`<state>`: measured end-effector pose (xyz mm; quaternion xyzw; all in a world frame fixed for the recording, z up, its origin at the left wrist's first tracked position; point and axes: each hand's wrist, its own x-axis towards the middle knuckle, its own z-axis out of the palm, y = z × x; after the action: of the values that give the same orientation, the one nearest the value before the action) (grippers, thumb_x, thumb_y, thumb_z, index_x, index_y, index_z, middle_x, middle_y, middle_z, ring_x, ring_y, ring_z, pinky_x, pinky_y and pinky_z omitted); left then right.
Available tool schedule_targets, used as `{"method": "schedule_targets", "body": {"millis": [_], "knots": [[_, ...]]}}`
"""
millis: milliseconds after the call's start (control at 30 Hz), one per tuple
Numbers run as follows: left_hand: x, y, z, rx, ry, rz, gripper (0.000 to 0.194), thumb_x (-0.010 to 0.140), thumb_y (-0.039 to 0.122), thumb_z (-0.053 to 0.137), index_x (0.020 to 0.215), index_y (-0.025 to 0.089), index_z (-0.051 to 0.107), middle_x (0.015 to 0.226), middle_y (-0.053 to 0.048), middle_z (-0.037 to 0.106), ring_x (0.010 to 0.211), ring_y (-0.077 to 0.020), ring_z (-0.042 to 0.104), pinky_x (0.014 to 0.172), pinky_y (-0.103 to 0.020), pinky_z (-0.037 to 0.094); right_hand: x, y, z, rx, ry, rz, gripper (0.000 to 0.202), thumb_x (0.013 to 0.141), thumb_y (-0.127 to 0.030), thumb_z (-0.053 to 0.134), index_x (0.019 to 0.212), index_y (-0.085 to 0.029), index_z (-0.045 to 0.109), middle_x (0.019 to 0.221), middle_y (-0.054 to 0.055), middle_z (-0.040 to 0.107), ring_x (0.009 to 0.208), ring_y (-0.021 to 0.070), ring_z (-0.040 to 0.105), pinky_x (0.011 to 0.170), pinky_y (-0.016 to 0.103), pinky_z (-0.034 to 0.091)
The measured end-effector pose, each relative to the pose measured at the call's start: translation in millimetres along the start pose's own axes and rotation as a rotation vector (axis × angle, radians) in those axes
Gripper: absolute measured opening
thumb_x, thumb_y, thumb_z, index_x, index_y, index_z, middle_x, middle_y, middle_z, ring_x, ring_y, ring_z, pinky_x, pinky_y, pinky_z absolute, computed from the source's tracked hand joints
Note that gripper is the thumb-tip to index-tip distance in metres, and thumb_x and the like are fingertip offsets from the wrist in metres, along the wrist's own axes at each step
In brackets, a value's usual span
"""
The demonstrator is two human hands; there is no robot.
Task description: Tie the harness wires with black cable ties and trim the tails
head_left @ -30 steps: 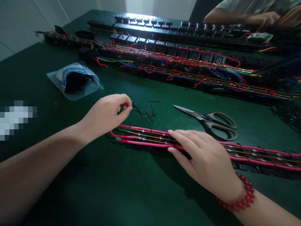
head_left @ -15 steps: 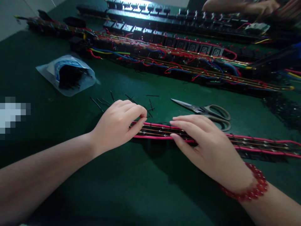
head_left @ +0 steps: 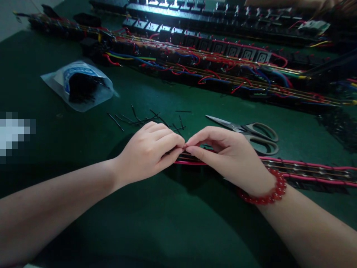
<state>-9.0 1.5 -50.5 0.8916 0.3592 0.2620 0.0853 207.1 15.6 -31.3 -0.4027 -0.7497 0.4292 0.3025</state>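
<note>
Bare left hand [head_left: 150,149] & bare right hand [head_left: 231,149] meet tip to tip

Left: thumb & index closed in a tight pinch, other fingers curled. Right: thumb & index tips brought tog., touching or nearly touching the left's tips. What's btwn them, if anything: too small to tell.

Long black strip w/ pink-red insulated wires & thin copper-coloured rods [head_left: 304,171] lies on the dark green tabletop [head_left: 156,227], running under/behind both hands & off to the right; left end hidden by left hand.

To do it well, I'd say: tips only, light pressure, wrists low so the strip doesn't get nudged; wires flat & parallel, no tug on the rods or shiny joints. Sightline matters too, b/c the knuckles block a lot.

Loose thin black plastic pieces [head_left: 115,122] lie just past left hand; grey-handled metal scissors [head_left: 238,128] just past right, so mind the knuckles there.
</note>
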Motion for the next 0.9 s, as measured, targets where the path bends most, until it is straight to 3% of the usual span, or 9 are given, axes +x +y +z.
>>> {"method": "schedule_targets", "body": {"millis": [200, 367, 600, 733, 900], "knots": [[0.5, -1.8, 0.6, -0.031, -0.010, -0.013, 0.017, 0.101, 0.024, 0.050, 0.096, 0.017, 0.064, 0.089, -0.002, 0.072, 0.084, -0.0152, 0.063, 0.080, -0.032, 0.047, 1.5, 7.1, -2.2, 0.316, 0.100, 0.092, 0.003, 0.091, -0.021, 0.067, 0.091, -0.020, 0.064, 0.088, 0.002, 0.074, 0.082, 0.0159, 0.073, 0.075, 0.029, 0.063], [0.3, -1.1, 1.1, -0.021, 0.024, 0.039, 0.016, 0.100, 0.023, 0.052, 0.092, 0.017, 0.064, 0.085, -0.001, 0.072, 0.079, -0.0148, 0.062, 0.077, -0.032, 0.046, 3.0, 9.0, -0.5, 0.465, 0.187, 0.183, 0.008, 0.089, -0.024, 0.072, 0.089, -0.022, 0.064, 0.083, 0.000, 0.075, 0.076, 0.0144, 0.072, 0.078, 0.029, 0.063], [0.4, -0.9, 1.6, -0.066, 0.046, 0.017, 0.013, 0.098, 0.018, 0.055, 0.088, 0.014, 0.064, 0.082, -0.002, 0.070, 0.078, -0.0140, 0.060, 0.077, -0.031, 0.046, 3.6, 11.9, -3.8, 0.643, 0.102, 0.205, 0.018, 0.080, -0.021, 0.082, 0.092, -0.022, 0.069, 0.079, -0.003, 0.075, 0.078, 0.0114, 0.073, 0.075, 0.021, 0.060], [1.4, -2.0, -0.1, -0.131, -0.025, -0.028, 0.012, 0.097, 0.024, 0.057, 0.096, 0.014, 0.064, 0.090, -0.003, 0.069, 0.083, -0.0149, 0.059, 0.080, -0.030, 0.047, 4.4, 9.8, -4.1, 0.667, 0.153, 0.199, 0.017, 0.079, -0.017, 0.081, 0.090, -0.022, 0.069, 0.079, -0.003, 0.075, 0.074, 0.0100, 0.071, 0.072, 0.019, 0.059], [1.9, -4.6, -1.6, -0.135, -0.139, -0.028, 0.029, 0.091, 0.039, 0.065, 0.109, 0.015, 0.061, 0.105, -0.005, 0.067, 0.095, -0.0188, 0.060, 0.084, -0.032, 0.048, 5.4, 8.9, -2.3, 0.644, 0.250, 0.219, 0.015, 0.078, -0.016, 0.079, 0.085, -0.022, 0.067, 0.076, -0.003, 0.072, 0.068, 0.0096, 0.067, 0.065, 0.019, 0.057]]}}
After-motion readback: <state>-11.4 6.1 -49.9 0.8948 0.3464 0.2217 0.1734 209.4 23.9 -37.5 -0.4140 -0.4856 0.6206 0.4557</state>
